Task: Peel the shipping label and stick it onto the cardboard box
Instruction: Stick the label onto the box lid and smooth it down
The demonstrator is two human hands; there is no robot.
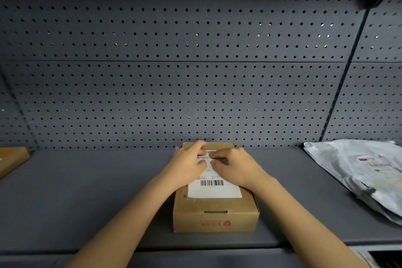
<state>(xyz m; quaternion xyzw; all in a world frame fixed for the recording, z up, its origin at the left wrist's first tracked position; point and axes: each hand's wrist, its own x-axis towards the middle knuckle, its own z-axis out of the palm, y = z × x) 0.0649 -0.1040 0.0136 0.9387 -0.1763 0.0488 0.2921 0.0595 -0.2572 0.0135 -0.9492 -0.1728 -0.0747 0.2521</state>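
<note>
A brown cardboard box (215, 217) with a red logo on its front face stands on the grey shelf, in the middle of the view. A white shipping label (214, 188) with barcodes lies flat on the box's top. My left hand (187, 165) and my right hand (235, 165) both rest palm down on the far half of the label, fingers spread and fingertips almost meeting. The hands cover the label's upper part. Neither hand holds anything.
The grey shelf (87, 191) ends at a perforated back wall (195, 93). A white poly mailer bag (359, 172) with its own label lies at the right. The corner of another cardboard box (10, 160) shows at the left edge.
</note>
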